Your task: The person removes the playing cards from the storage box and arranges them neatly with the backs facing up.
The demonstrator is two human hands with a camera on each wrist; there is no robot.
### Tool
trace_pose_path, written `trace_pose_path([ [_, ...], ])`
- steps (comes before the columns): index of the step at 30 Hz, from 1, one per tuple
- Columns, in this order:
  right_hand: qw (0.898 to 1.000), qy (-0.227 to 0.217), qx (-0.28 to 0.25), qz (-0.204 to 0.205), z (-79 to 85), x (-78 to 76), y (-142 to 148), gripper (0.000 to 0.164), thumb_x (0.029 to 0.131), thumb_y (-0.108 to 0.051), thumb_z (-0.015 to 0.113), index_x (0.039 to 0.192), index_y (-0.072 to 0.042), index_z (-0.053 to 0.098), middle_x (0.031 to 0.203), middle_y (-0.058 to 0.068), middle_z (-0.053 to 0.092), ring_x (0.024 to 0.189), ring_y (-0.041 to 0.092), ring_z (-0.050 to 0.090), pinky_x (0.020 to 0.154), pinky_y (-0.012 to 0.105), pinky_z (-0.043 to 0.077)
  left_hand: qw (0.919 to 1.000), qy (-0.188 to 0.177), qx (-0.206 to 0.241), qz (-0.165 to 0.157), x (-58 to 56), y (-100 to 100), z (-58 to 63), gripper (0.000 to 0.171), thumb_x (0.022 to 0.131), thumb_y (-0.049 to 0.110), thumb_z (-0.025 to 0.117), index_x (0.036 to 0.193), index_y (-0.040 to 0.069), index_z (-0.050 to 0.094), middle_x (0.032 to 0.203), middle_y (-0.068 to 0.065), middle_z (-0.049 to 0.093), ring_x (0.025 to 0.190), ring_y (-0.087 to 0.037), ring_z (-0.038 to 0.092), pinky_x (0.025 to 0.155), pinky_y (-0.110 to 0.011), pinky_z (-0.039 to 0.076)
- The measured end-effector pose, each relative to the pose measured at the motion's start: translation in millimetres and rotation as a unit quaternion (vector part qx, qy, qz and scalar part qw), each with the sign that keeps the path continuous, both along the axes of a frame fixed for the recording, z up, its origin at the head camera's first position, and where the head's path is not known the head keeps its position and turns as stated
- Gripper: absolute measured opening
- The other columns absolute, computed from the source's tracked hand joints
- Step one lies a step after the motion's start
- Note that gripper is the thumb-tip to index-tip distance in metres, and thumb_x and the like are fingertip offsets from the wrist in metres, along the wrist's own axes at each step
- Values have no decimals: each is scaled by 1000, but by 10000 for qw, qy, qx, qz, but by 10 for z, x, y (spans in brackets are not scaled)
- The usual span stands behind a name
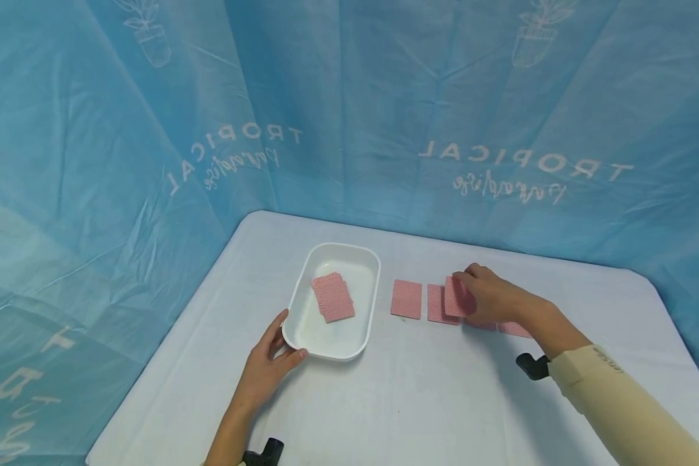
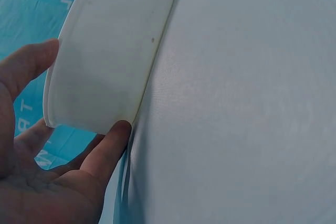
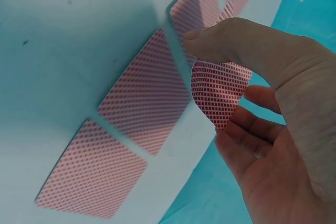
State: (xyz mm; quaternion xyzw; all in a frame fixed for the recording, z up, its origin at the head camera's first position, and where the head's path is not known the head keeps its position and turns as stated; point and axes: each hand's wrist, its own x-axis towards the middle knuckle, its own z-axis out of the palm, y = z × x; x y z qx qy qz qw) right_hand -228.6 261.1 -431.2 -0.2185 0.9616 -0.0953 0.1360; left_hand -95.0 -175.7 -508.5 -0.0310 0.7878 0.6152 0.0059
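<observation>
A white tray (image 1: 358, 343) has several red-backed playing cards (image 1: 333, 298) lying overlapped in it. My left hand (image 1: 268, 366) holds the tray at its near left corner, thumb on the near side and fingers on the left side. In the left wrist view the fingertips press the tray's outer wall (image 2: 110, 51). Off to the right, my right hand (image 1: 492, 294) pinches one playing card (image 3: 218, 90) between thumb and fingers. That card is bent and raised above a row of face-down cards (image 3: 144, 93) on the table.
The row's leftmost card (image 1: 406, 299) lies just right of the tray. A white cloth covers the table (image 1: 419, 401). Blue curtains (image 1: 384, 116) with printed lettering hang behind and at the left. Black wrist mounts (image 1: 532, 366) sit under both forearms.
</observation>
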Motion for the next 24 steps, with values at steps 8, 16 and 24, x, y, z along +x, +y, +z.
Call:
trace_pose_path([
  [8, 9997, 194, 115, 86, -59, 28, 220, 89, 67, -25, 87, 139, 3, 43, 124, 17, 45, 111, 32, 46, 86, 50, 50, 10000, -13, -13, 38, 11, 7, 18, 83, 80, 28, 81, 147, 37, 33, 143, -11, 45, 126, -28, 49, 90, -34, 49],
  [16, 9998, 125, 164, -48, -94, 48, 383, 87, 64, -27, 88, 134, 3, 47, 123, 16, 47, 111, 33, 47, 78, 49, 54, 9998, -199, -18, -2, 41, 62, 199, 82, 84, 19, 77, 151, 26, 30, 145, -16, 42, 130, -31, 44, 92, -33, 47],
  [24, 9997, 101, 168, -126, -157, 75, 533, 86, 65, -25, 88, 133, 6, 47, 124, 19, 47, 110, 37, 48, 79, 52, 53, 9998, -171, -41, -44, 97, 114, 402, 81, 84, 16, 76, 151, 18, 30, 144, -19, 42, 129, -34, 44, 92, -34, 47],
])
